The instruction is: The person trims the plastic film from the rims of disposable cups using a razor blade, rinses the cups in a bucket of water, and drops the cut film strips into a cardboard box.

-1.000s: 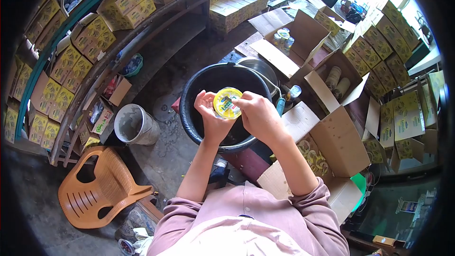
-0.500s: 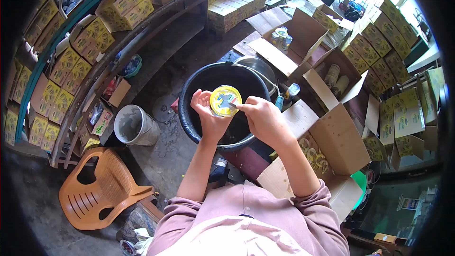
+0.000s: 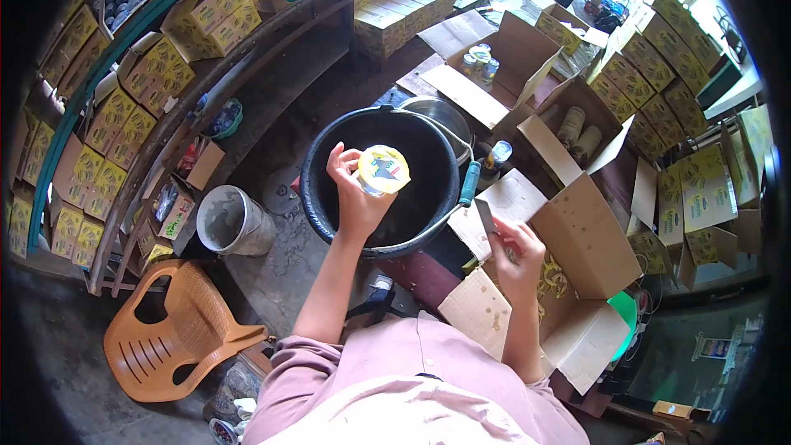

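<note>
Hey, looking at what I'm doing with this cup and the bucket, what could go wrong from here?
The cup sits in only your left hand over the black bucket, so it could slip and drop in. The thin flat tool points up from your right hand; if it has a sharp edge, which I can't tell, it might nick your left fingers when brought to the cup. It could also catch the open carton's flap close by.

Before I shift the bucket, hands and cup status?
Left hand holding yellow-topped cup over black bucket. Right hand gripping flat blade. Bucket handle between hands.
</note>
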A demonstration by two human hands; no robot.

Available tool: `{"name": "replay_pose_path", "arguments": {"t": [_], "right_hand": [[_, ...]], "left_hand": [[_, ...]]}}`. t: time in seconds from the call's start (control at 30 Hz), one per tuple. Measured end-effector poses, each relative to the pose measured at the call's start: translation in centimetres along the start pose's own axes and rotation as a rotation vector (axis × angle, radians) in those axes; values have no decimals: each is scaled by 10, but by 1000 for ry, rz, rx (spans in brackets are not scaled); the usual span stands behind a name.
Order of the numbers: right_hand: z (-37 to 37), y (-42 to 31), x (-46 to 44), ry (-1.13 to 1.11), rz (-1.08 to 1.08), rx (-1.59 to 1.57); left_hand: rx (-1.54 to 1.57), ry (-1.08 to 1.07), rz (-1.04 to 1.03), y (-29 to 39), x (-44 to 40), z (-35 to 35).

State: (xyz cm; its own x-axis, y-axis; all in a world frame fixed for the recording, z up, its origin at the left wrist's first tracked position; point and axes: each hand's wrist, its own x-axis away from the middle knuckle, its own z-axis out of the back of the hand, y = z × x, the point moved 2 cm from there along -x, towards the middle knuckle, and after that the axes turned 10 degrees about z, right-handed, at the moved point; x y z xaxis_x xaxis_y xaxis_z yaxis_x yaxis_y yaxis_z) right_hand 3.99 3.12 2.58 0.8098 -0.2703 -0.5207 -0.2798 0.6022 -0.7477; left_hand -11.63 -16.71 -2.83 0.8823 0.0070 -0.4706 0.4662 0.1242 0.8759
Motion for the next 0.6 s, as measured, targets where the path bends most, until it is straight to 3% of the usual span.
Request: {"name": "replay_pose_path", "arguments": {"t": [0.13,0.2,0.3,0.6], "right_hand": [[22,9,33,77,-126,-65],[27,17,49,84,-169,-112],[31,18,64,114,-202,-143],[53,22,86,210,-264,-74]], "left_hand": [[-271,-289,22,-2,-15,-3],[-469,-390,-78,1,-21,-10],[-766,-623,-7,2,-23,-20],[-1325,-990,-67,-10,-34,-40]]}}
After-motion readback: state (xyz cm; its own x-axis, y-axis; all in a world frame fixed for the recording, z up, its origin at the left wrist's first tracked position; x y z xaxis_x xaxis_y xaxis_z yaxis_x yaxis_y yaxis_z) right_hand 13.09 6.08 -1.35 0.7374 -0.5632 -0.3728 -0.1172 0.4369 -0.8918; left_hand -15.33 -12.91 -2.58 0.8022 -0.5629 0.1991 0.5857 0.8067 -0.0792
